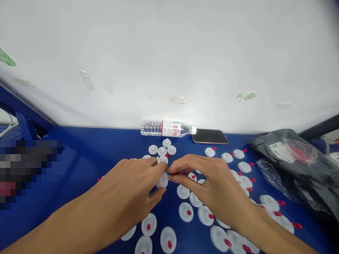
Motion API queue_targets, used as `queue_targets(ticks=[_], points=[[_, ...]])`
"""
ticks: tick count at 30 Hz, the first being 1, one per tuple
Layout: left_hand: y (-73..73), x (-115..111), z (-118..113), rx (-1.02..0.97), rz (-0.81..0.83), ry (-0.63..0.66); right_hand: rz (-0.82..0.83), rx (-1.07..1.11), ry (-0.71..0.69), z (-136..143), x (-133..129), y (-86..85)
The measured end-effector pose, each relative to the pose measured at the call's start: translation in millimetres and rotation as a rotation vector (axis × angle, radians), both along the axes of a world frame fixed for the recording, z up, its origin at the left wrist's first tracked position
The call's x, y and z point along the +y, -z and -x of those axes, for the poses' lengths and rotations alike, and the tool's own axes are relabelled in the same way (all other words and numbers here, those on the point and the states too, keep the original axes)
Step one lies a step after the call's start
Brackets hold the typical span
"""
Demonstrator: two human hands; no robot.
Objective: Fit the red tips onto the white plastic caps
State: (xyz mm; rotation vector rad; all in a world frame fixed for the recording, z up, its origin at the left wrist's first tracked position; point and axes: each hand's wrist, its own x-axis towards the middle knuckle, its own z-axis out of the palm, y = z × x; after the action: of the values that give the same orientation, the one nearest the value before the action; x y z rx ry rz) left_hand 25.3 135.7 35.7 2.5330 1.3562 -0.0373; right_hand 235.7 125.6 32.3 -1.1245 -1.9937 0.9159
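L hand [141,181] pinches a round, translucent white plastic piece [162,181] at 6 o'clock in view, R hand's [210,176] thumb + index almost meeting at its edge (can't tell if gripping), so a hard R tug could pop it loose twd red-tabbed white plastic discs [218,237] at 4 o'clock.

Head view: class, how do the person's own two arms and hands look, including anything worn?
The left grip and right grip are bare hands, with no gloves, rings or watches visible. The left forearm and right forearm are bare too, with no sleeves, cables or markings in view.
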Motion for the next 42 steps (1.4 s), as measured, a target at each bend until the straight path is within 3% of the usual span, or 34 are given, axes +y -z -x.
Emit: queue_targets(ticks=[8, 14, 18, 23, 28, 34, 37, 42], points=[[-3.1, -2, -2, -0.029, -0.005, -0.007, 0.018, 0.072, -0.005, 3, 1, 6.0], [8.0, 7, 12, -0.016, 0.053, 0.046, 0.029, 0.009, -0.019, 0, -1, 1.0], [23.7, 13, 26, 0.027, 0.046, 0.079, -0.111, -0.313, 0.057, -5, 3, 2.6], [40.4, 16, 32, 0.085, 0.057, 0.132, -0.266, -0.86, -0.049, -5, 5, 19.9], [43.5, 13, 29, 0.117, 0.039, 0.122, -0.302, -1.018, -0.125, -4, 7, 28.8], [36.7, 4, 33, 0.142, -0.018, 0.11, -0.28, -1.088, -0.2, -2, 10, 23.7], [21.7, 7, 26, 0.19, -0.04, 0.056, -0.281, -1.09, -0.204, -5, 9, 16.2], [-3.7, 16, 12, 0.165, -0.066, -0.083, -0.237, -0.823, -0.087, -25, 2, 12.4]])
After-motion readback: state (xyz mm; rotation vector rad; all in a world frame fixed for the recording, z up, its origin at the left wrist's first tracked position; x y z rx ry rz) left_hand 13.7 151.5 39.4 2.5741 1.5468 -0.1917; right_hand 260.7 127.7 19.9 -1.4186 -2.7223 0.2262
